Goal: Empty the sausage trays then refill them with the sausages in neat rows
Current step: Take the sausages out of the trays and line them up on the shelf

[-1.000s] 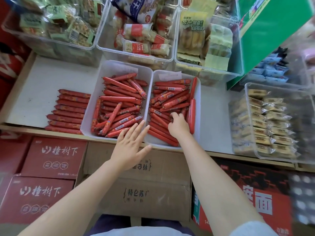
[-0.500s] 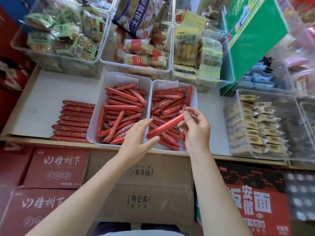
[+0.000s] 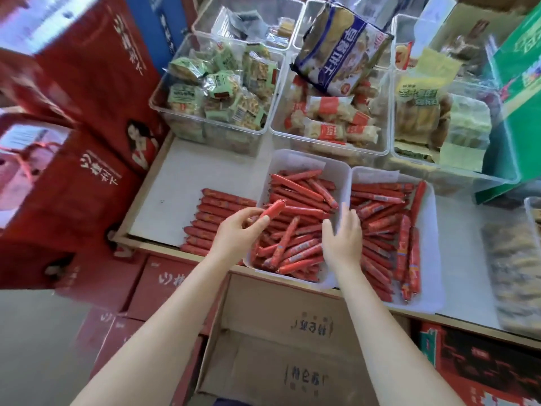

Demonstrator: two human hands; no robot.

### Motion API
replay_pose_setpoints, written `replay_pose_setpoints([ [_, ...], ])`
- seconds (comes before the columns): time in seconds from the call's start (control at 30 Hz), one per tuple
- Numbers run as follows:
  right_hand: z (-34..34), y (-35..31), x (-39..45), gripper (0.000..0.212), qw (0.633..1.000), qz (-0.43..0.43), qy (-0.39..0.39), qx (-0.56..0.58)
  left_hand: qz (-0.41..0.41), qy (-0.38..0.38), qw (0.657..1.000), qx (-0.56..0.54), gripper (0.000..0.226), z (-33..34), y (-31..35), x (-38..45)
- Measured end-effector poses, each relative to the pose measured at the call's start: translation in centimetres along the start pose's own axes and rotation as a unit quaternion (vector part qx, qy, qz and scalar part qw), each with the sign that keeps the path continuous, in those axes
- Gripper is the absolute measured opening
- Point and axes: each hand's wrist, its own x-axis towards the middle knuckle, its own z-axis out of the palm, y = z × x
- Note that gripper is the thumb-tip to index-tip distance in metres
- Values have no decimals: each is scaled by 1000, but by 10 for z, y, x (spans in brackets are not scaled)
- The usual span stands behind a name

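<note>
Passed from right hand (image 3: 342, 238) to left hand (image 3: 238, 231), the red plastic-wrapped sausage (image 3: 272, 210) is now pinched above the left white plastic tray (image 3: 336, 171); right hand hangs relaxed, empty. Best laid parallel onto the shelf row (image 3: 210, 212) at left.

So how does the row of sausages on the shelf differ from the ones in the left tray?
The row on the shelf lies bare on the white surface, while the sausages in the left tray sit inside a white plastic tray. The shelf row is parallel and side by side; the tray's sausages are heaped and cross at mixed angles. Both are red-wrapped sticks of like shape. The left hand pinches one more sausage.
</note>
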Motion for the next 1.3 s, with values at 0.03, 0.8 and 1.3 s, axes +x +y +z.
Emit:
replay_pose_setpoints([
  [0.03,11,-1,0,59,1000,13,-5,-22,14,15,999,35,15,-11,-5,14],
  [0.8,31,-6,-6,65,996,6,21,-90,145,22,969,200,45,5,-47,48],
  [1.3,-68,121,11,34,972,142,42,-184,247,-164,877,377,70,157,-25,-71],
])
